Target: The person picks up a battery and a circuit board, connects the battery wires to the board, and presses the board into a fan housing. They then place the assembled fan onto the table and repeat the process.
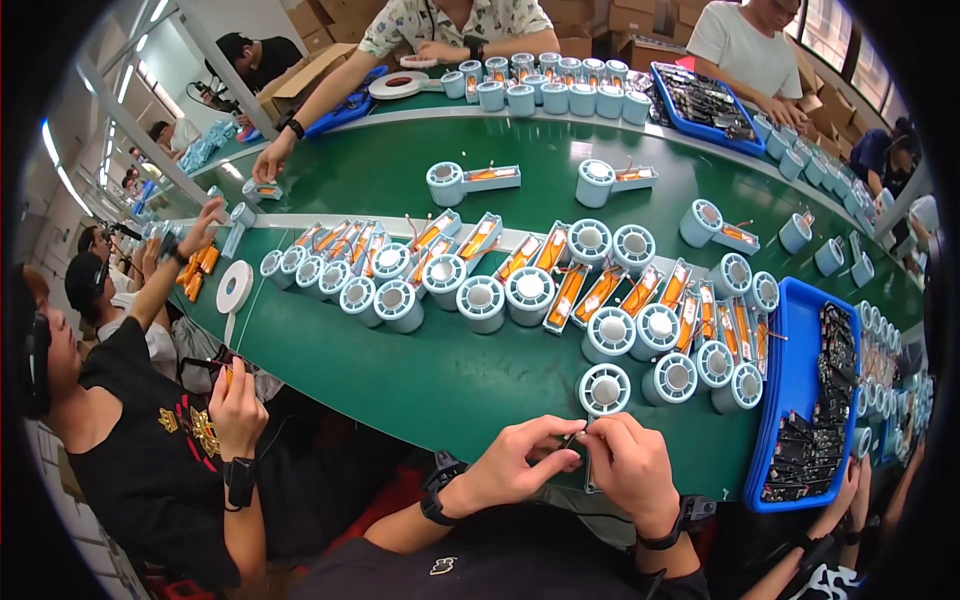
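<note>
At the table's near edge, my left hand (522, 458) and my right hand (634, 468) meet with fingertips pinched together. Between them is a small dark piece (574, 438), too small and too covered to name. Directly beyond my fingers stands a light-blue fan unit (605, 389) with a round vented head. Its handle runs toward me, mostly hidden under my hands. Close by on the right is another such fan unit (670, 379). Orange battery cells (566, 297) and thin wires show in the open handles of the units lying farther back.
Right of my hands, a blue tray (775, 400) holds many dark circuit boards (815, 455). Rows of fan units spread across the green table (400, 370). A white tape roll (234, 287) lies at left. Beyond, a green conveyor (380, 150) carries units; co-workers sit left and opposite.
</note>
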Action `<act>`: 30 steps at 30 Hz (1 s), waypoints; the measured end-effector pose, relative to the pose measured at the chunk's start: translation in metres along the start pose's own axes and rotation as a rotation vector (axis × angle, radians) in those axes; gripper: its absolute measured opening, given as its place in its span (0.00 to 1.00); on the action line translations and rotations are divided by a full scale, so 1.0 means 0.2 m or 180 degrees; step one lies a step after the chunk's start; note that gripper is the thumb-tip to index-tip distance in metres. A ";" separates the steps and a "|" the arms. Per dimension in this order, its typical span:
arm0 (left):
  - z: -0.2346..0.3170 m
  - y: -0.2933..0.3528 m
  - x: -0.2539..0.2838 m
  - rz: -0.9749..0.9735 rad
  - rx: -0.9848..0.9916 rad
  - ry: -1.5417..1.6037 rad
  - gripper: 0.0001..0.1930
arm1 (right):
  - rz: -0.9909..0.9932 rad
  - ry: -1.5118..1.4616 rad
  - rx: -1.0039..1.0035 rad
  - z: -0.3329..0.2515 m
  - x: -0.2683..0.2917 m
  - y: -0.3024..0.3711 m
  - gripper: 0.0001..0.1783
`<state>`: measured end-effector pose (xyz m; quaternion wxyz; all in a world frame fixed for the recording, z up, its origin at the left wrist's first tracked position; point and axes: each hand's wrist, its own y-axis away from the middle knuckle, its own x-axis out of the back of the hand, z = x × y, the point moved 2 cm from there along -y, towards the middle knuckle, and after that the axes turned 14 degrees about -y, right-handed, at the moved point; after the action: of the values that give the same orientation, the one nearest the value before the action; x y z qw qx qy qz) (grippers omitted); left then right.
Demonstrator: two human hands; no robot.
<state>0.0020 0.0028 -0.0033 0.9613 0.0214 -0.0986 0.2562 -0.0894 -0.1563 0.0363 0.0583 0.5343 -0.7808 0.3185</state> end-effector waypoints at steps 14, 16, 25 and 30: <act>0.07 0.01 0.00 0.0263 0.0018 -0.0262 0.20 | -0.0017 0.0518 0.0519 -0.05 -0.04 -0.01 0.07; 0.06 0.00 -0.01 0.0259 0.0128 0.0004 0.20 | -0.0055 0.0418 0.0493 -0.04 -0.03 0.01 0.07; 0.05 0.00 0.00 0.0651 -0.0488 -0.0968 0.18 | -0.0425 0.0523 0.0321 -0.04 -0.01 -0.03 0.04; 0.06 -0.02 -0.01 0.0486 -0.0342 -0.1221 0.18 | -0.0413 0.0754 -0.0034 -0.03 -0.01 -0.02 0.04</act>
<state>0.0010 -0.0023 0.0073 0.9025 0.0109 -0.2947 0.3138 -0.0873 -0.1527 0.0419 0.1734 0.5419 -0.7340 0.3707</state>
